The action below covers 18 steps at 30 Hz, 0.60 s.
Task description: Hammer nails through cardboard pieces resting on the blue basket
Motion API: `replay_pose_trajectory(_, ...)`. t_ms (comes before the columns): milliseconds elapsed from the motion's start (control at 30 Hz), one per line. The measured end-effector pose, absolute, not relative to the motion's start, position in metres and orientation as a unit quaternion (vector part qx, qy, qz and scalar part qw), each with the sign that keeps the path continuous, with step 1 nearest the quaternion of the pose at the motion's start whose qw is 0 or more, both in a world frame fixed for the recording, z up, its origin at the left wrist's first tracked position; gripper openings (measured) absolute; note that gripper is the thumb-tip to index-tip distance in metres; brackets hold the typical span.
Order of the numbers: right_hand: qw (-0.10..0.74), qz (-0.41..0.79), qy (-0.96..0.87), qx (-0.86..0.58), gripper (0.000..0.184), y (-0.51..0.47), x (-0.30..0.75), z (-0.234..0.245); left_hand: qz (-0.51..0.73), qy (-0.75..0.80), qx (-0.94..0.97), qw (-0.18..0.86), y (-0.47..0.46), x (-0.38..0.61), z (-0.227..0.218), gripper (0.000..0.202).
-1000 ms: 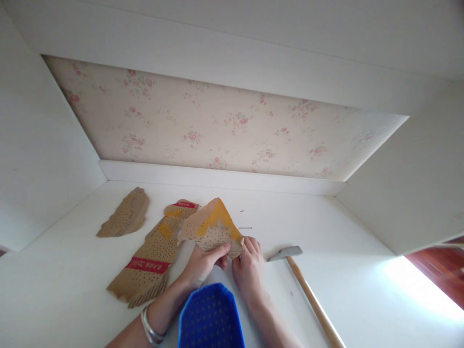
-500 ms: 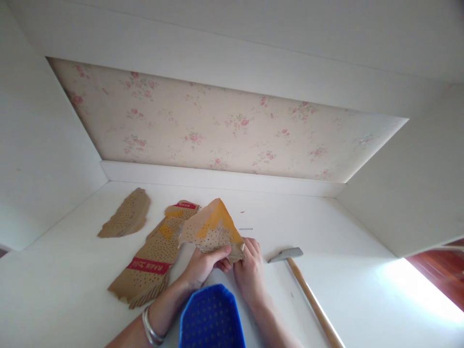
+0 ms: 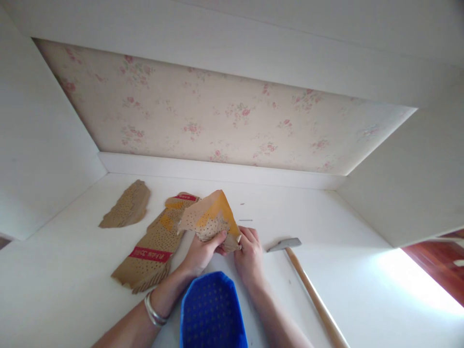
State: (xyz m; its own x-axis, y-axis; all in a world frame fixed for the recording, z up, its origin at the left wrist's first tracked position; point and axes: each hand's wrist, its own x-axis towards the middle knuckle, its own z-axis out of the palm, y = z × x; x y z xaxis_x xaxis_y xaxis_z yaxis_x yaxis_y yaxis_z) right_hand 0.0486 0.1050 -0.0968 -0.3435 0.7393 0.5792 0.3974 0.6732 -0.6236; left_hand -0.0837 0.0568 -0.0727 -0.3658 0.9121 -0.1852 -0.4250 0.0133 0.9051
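Note:
A torn piece of cardboard (image 3: 208, 212), brown with a yellow patch and rows of punched holes, is held up between both hands. My left hand (image 3: 203, 251) grips its lower edge, thumb on top. My right hand (image 3: 249, 251) is closed on its lower right corner, fingertips partly hidden. Just below the hands is a blue plastic basket (image 3: 213, 311) with a perforated bottom. A longer cardboard strip (image 3: 155, 241) with red printed bands and holes lies left of my left hand. Right of my right hand rests a hammer (image 3: 304, 275) with a wooden handle.
Another brown cardboard piece (image 3: 126, 205) lies at the far left on the white surface (image 3: 72, 280). A thin nail (image 3: 245, 220) and a small reddish scrap (image 3: 242, 204) lie beyond my right hand. White panels and a floral-papered wall (image 3: 217, 116) enclose the space.
The view has tipped slightly downward, so the surface items appear higher. Both hands keep hold of the cardboard piece, whose lower right corner has shifted a little.

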Motion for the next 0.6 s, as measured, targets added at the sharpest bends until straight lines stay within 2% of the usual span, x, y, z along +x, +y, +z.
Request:
replay_pose_trajectory(133,0.464,0.219,-0.775,-0.370,0.019,0.104,0.047,-0.102,0.634,0.530,0.273,0.492,0.054,-0.080,-0.064,0.033)
replay_pose_trajectory(267,0.464,0.251,-0.762,-0.375,0.017,0.103,0.046,-0.098,0.644,0.543,0.268,0.467,0.055,-0.080,-0.063,0.033)
replay_pose_trajectory(400,0.483,0.267,-0.728,-0.406,0.026,0.106,0.046,-0.090,0.661,0.552,0.273,0.429,0.058,-0.084,-0.069,0.028)
replay_pose_trajectory(500,0.518,0.264,-0.680,-0.447,0.020,0.105,0.048,-0.086,0.650,0.595,0.297,0.368,0.059,-0.087,-0.073,0.027)
replay_pose_trajectory(600,0.516,0.276,-0.678,-0.445,0.013,0.099,0.048,-0.082,0.616,0.630,0.340,0.329,0.060,-0.089,-0.077,0.025)
